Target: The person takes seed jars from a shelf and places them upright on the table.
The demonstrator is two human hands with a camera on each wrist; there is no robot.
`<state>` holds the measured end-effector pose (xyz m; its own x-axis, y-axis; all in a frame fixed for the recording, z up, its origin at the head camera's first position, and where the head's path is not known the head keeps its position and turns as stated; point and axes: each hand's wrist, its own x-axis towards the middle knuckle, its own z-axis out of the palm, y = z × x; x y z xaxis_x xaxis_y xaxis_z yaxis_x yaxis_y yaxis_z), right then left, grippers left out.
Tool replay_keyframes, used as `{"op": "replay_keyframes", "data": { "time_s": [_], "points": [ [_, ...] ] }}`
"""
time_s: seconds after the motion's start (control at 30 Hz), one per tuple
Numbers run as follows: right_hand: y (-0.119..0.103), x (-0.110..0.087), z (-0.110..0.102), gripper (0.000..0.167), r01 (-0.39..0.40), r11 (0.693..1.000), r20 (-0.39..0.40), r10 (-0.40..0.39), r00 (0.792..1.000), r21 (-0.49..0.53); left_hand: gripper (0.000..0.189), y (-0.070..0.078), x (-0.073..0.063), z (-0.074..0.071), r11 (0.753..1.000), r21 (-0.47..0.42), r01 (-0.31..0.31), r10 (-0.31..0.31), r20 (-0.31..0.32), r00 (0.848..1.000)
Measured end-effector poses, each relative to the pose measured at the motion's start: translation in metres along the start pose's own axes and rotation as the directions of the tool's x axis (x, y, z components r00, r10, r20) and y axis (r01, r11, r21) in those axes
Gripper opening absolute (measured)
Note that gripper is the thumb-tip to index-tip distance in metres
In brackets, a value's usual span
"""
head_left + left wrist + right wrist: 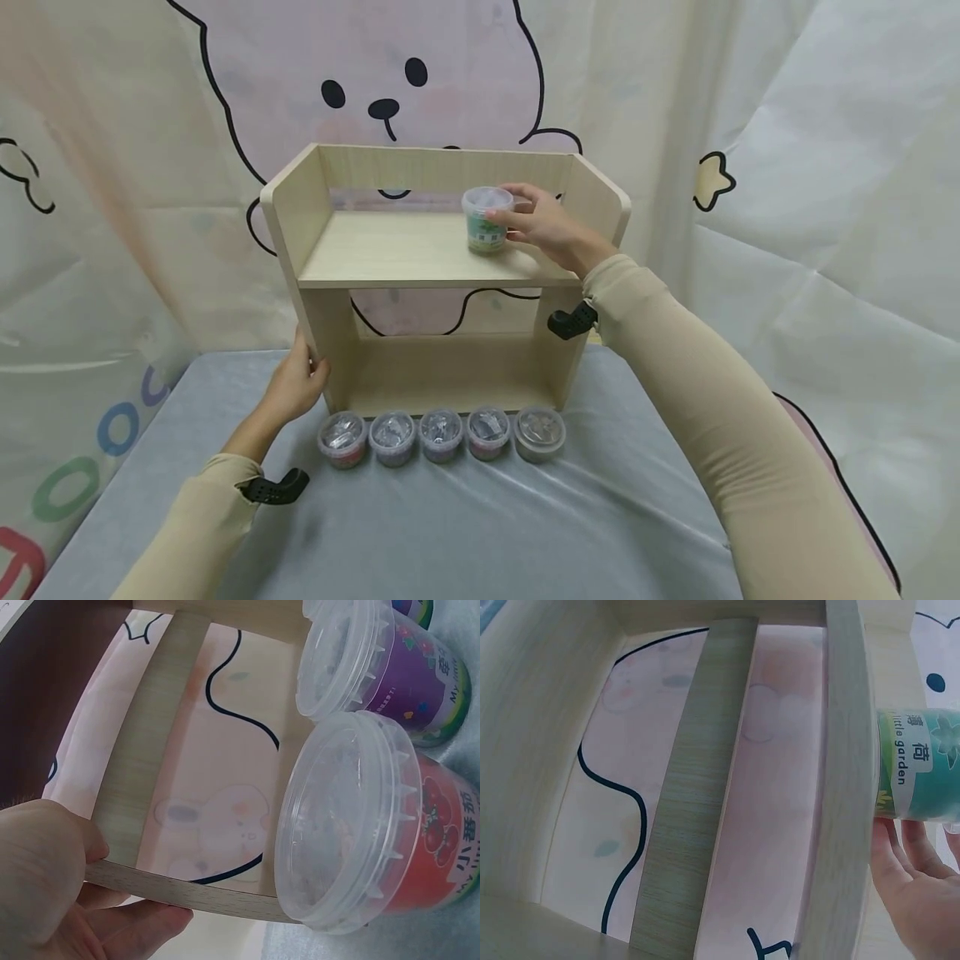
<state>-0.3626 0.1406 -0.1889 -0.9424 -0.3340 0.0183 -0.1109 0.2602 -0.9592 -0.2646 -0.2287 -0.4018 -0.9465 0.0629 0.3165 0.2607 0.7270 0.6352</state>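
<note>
My right hand point(551, 227) holds a clear plastic tub point(486, 229) by its right side, thumb in front, at the upper board of a small wooden shelf point(442, 283). In the right wrist view the tub's teal label point(919, 761) reads "little garden", and the shelf's board hides part of it. My left hand point(295, 383) grips the front edge of the shelf's left side panel, low down. In the left wrist view, the thumb and fingers of that hand point(97, 892) wrap the panel edge, close to a lidded tub with a red tomato label point(431, 832).
Several lidded tubs point(441, 429) stand in a row along the shelf's front foot on a grey-blue tablecloth point(450, 533). One beside the red tub has a purple label point(416, 682). A curtain with a bear drawing point(465, 75) hangs behind the shelf.
</note>
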Motion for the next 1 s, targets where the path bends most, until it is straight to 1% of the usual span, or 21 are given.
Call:
{"op": "replay_keyframes", "data": {
  "time_s": [0.2,0.27,0.43,0.53,0.67,0.87,1.0],
  "points": [
    [-0.001,-0.009,-0.004,0.063,0.028,0.999,-0.023,-0.027,0.999,0.044,0.057,-0.002,-0.001,0.001,1.0,0.014,0.012,-0.012,-0.001,1.0],
    [-0.001,-0.012,-0.004,0.062,0.045,0.997,-0.024,-0.043,0.999,0.059,0.058,-0.002,-0.001,0.001,1.0,0.014,0.012,-0.012,-0.003,1.0],
    [-0.001,-0.018,-0.004,0.061,0.051,0.995,-0.006,-0.051,0.999,0.087,0.06,-0.001,-0.002,0.001,1.0,0.005,0.011,-0.011,0.003,1.0],
    [0.0,-0.022,-0.002,0.061,0.054,0.996,0.009,-0.054,0.998,0.073,0.059,-0.001,-0.002,0.001,1.0,0.016,0.01,-0.01,0.0,1.0],
    [0.001,-0.029,-0.001,0.061,0.075,0.996,0.031,-0.076,0.997,0.041,0.058,-0.001,-0.002,0.002,0.999,0.043,0.007,-0.006,-0.016,1.0],
    [0.004,-0.037,0.001,0.059,0.116,0.993,0.032,-0.117,0.993,0.03,0.058,-0.003,-0.002,0.002,0.998,0.057,-0.009,0.011,-0.041,0.999],
    [0.009,-0.043,0.0,0.057,0.144,0.989,0.031,-0.144,0.989,0.018,0.059,-0.003,-0.001,0.003,0.998,0.06,-0.012,0.015,-0.044,0.999]
  ]
}}
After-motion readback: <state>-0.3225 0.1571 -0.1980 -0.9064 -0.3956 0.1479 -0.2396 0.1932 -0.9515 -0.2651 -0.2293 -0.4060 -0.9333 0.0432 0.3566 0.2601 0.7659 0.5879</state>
